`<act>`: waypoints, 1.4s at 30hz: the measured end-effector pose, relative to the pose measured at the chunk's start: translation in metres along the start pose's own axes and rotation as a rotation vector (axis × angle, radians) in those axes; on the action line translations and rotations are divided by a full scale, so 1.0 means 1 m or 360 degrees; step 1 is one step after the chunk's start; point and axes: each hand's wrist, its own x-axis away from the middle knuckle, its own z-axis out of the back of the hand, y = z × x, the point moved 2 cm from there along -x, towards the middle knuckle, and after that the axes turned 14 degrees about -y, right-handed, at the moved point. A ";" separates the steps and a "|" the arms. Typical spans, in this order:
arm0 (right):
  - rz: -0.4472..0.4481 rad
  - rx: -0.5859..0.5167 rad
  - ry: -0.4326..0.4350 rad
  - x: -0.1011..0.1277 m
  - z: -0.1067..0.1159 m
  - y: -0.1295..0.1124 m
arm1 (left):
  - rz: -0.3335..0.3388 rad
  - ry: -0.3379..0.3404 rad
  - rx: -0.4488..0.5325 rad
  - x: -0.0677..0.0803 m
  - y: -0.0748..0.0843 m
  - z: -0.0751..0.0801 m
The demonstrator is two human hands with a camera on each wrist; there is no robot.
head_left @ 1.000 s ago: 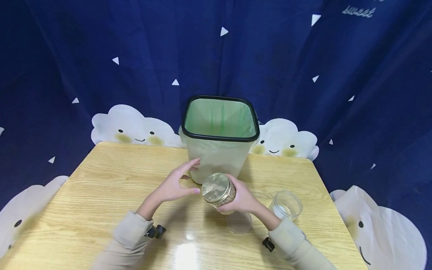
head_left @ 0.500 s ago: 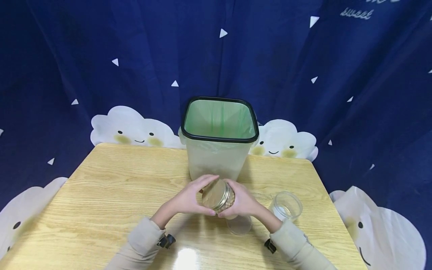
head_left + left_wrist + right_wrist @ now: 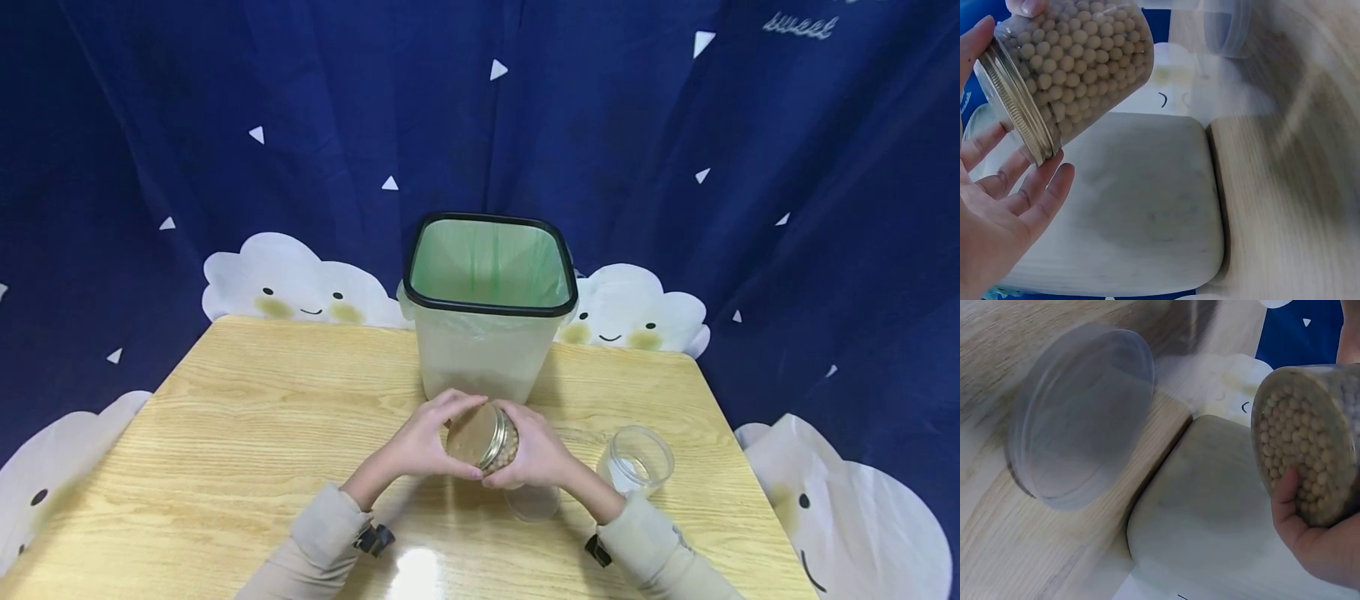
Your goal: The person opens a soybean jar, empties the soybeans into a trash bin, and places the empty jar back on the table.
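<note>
A clear jar (image 3: 1085, 62) filled with small beige balls is held tilted on its side over the table, in front of the bin. Its gold screw lid (image 3: 471, 434) faces left. My left hand (image 3: 420, 443) grips the rim of this lid, with thumb and fingers spread round it. From the other side, my right hand (image 3: 536, 446) grips the jar's body. In the right wrist view the jar's bottom (image 3: 1294, 444) shows, with a finger lying across it. The lid is still on the jar.
Behind the hands stands a pale waste bin (image 3: 480, 358) with a black rim and green liner. A clear round lid (image 3: 1085, 419) lies on the wooden table (image 3: 285, 400). A clear round container (image 3: 641, 458) stands to the right. A blue curtain (image 3: 337, 125) hangs behind.
My left hand has come in from the left and taken hold of the jar's lid. The jar has tilted further, lid to the left. My right hand keeps its grip.
</note>
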 end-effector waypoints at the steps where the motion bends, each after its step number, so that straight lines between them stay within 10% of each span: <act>1: 0.0003 0.0008 0.0008 0.000 -0.001 0.000 | -0.0002 0.0006 0.0000 0.000 0.000 0.000; 27: -0.0028 0.0097 0.0110 0.004 -0.010 -0.008 | 0.0023 0.0089 0.0038 0.007 -0.001 -0.007; 36: -0.0089 0.0168 0.0209 0.002 -0.014 -0.010 | 0.0229 0.0227 0.0029 0.007 -0.001 -0.009; 42: -0.0085 0.0146 0.0171 0.004 -0.013 -0.008 | 0.0327 0.0131 -0.0106 0.006 0.006 -0.005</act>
